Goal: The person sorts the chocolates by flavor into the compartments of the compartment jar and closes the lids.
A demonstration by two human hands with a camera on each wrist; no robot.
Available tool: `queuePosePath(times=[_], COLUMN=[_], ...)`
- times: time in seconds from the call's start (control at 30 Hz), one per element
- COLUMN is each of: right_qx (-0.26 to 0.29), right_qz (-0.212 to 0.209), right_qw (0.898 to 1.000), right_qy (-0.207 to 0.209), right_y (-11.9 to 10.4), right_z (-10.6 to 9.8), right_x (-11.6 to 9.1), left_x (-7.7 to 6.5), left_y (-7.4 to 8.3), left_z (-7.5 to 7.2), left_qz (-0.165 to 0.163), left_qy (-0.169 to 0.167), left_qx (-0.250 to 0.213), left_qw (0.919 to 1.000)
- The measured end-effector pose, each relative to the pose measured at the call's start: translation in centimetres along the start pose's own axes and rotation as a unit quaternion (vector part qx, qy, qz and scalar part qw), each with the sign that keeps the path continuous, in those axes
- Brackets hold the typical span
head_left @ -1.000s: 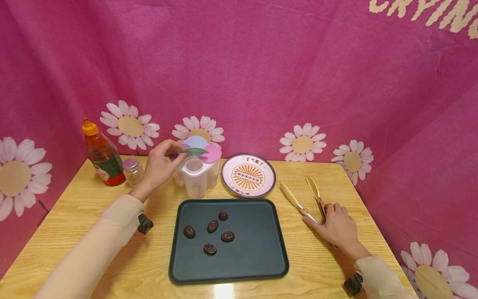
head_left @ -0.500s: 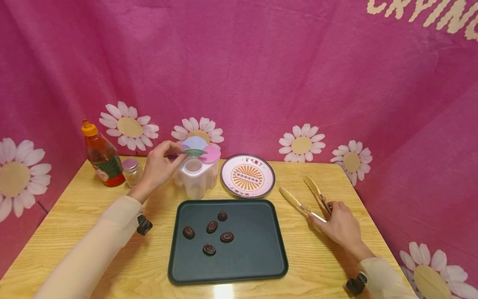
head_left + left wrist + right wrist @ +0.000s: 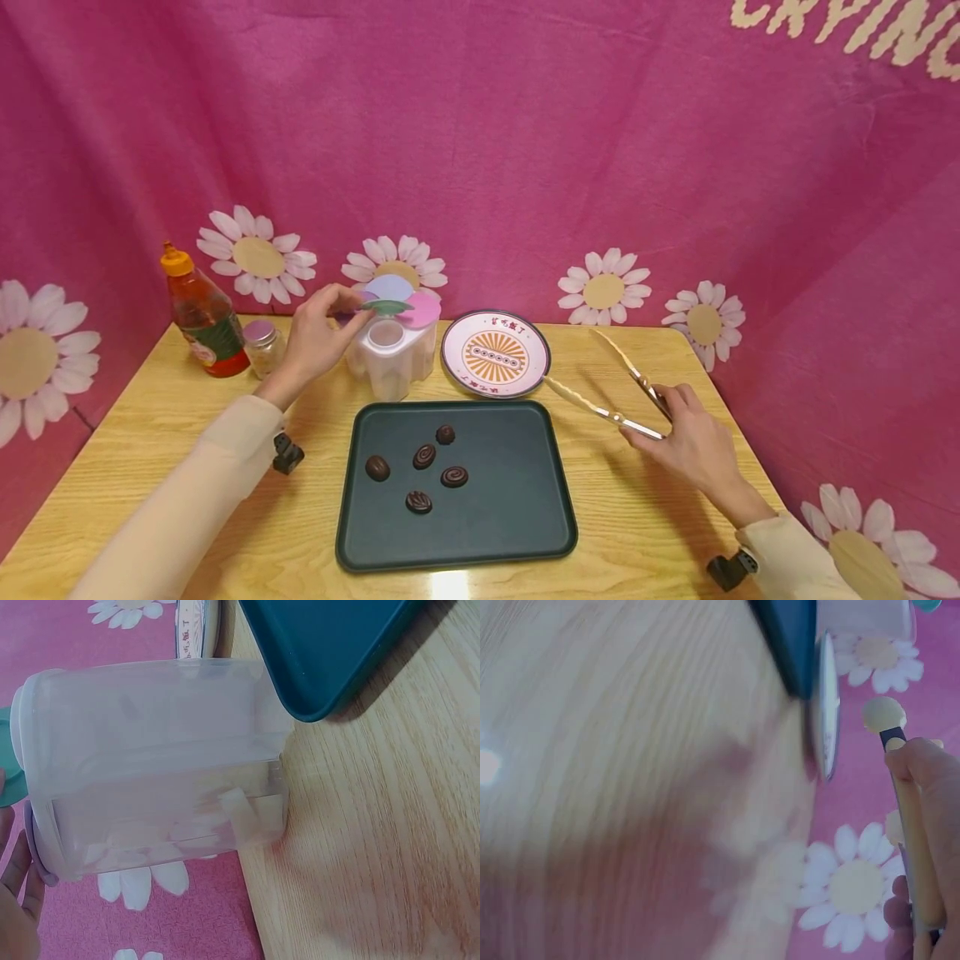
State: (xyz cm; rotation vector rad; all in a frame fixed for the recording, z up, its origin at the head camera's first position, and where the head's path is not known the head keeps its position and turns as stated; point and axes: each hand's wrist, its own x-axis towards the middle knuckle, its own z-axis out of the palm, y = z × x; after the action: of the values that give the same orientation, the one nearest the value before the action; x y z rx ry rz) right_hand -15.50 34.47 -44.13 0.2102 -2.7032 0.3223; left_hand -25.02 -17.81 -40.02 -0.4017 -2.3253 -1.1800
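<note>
A translucent lidded container (image 3: 393, 367) stands behind the tray, its round front opening uncovered. My left hand (image 3: 318, 333) pinches the raised green lid (image 3: 386, 307) over that opening. Pink, blue and purple lids sit around it. Through the container's wall, the left wrist view shows pale pieces (image 3: 251, 814) at the bottom. On the right, my right hand (image 3: 697, 437) grips a pair of tongs (image 3: 630, 427) with pale tips; their arms are spread apart and hold nothing, raised above the table. Several dark chocolates (image 3: 453, 477) lie on the dark green tray (image 3: 510, 508).
A patterned plate (image 3: 496, 353) stands behind the tray, right of the container. At the back left are a red sauce bottle (image 3: 206, 321) with an orange cap and a small jar (image 3: 262, 350). A pink flowered cloth (image 3: 510, 167) hangs behind the wooden table (image 3: 292, 533).
My right hand has lifted the tongs off the table, and their arms have spread wider. The left hand keeps holding the green lid in the same place.
</note>
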Motion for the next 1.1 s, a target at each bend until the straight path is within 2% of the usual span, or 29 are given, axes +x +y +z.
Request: queuePosePath(times=[0.33, 0.67, 0.83, 1.1], right_qx=[0.004, 0.047, 0.057, 0.041], right_qz=[-0.1, -0.166, -0.18, -0.188], right_qw=[0.995, 0.985, 0.98, 0.977], right_qy=[0.012, -0.026, -0.058, -0.093], right_y=[-3.6, -7.0, -8.3, -9.7], right_z=[-1.1, 0.0, 0.8, 2.1], right_x=[0.3, 0.5, 0.5, 0.6], left_x=[-0.1, 0.0, -0.1, -0.1], left_y=[-0.1, -0.1, -0.2, -0.1], left_z=[-0.1, -0.1, -0.1, 0.0], left_qz=[-0.003, 0.001, -0.002, -0.005], left_qy=[0.0, -0.002, -0.004, -0.008], left_qx=[0.006, -0.002, -0.004, -0.004], left_qw=[1.0, 1.0, 1.0, 0.9999])
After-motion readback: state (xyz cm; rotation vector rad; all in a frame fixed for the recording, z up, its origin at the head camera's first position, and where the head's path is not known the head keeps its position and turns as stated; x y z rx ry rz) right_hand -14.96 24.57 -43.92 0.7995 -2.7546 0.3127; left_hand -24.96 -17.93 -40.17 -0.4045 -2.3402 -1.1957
